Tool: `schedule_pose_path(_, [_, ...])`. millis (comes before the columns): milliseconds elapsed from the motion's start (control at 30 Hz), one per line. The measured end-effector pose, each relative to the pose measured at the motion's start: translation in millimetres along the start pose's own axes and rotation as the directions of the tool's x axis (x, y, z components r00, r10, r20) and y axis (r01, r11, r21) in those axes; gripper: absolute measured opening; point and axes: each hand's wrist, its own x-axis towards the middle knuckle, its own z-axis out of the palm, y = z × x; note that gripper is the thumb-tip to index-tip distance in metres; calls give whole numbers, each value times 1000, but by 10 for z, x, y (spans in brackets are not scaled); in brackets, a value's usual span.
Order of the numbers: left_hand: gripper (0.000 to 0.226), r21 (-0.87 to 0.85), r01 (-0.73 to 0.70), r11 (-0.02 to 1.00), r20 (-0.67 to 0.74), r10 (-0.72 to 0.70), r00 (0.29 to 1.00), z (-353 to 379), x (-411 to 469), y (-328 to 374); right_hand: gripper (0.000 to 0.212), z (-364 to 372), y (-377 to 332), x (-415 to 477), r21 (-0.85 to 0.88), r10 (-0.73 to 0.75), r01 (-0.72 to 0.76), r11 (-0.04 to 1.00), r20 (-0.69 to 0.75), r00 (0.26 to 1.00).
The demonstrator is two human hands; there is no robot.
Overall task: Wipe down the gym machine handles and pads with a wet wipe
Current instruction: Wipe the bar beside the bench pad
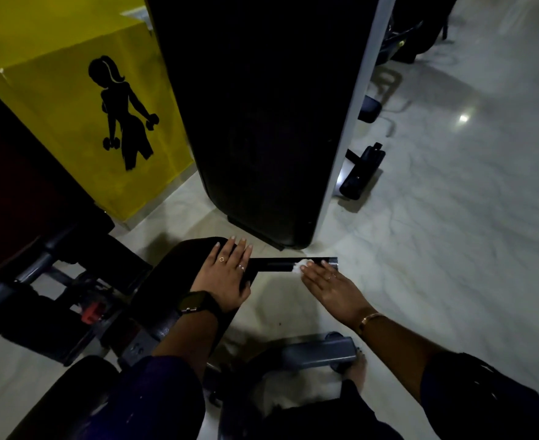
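- The person leans over a gym machine on a pale, marbled floor (452, 223) in dim light.
- Their left hand (225, 274) lies flat on the far end of a black pad (173, 271). The fingers are straight and spread, so the grip is released. The thumb sits at the pad's right edge.
- Two rings show on that hand, and a dark smartwatch (195, 303) sits on the wrist.
- A black bar (274, 265) sticks out to the right from under the left fingertips, level above the floor.
- The wet wipe (299, 267), a small white wad, sits on that bar near its right end.
- The right hand (331, 285) presses the wipe against the bar with straight fingers. The grip is loose, not clenched, and only the fingertips cover the wipe.
- A gold bracelet (368, 322) circles the right wrist, and a dark sleeve covers the arm above it.
- Behind the bar stands a tall black housing (261, 122) with a pale grey edge down its right side.
- To its left is a yellow wall (55, 74) bearing a black silhouette (123, 112) of a figure with dumbbells.
- A grey frame tube (319, 352) lies on the floor near the person's feet.
- A red knob (90, 312) shows among the dark frame parts left of the pad.
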Motion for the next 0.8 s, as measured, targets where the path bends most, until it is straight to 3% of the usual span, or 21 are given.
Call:
schedule_pose_path(200, [76, -2, 5, 1000, 12, -5, 1000, -4, 13, 3, 57, -53, -21, -24, 142, 388, -379, 915, -45, 920])
schedule_pose_path(333, [76, -30, 4, 1000, -13, -4, 1000, 18, 22, -5, 65, -33, -141, 357, 258, 569, -562, 786, 52, 820])
schedule_pose_path(633, [75, -55, -5, 998, -4, 5, 1000, 54, 58, -22, 25, -120, -415, 1192, 311, 500, -574, 758, 290, 816])
schedule_pose_path(800, [75, -33, -5, 999, -23, 4, 1000, 70, 59, -22, 26, -89, -456, 1475, 393, 416, -547, 739, 372, 830])
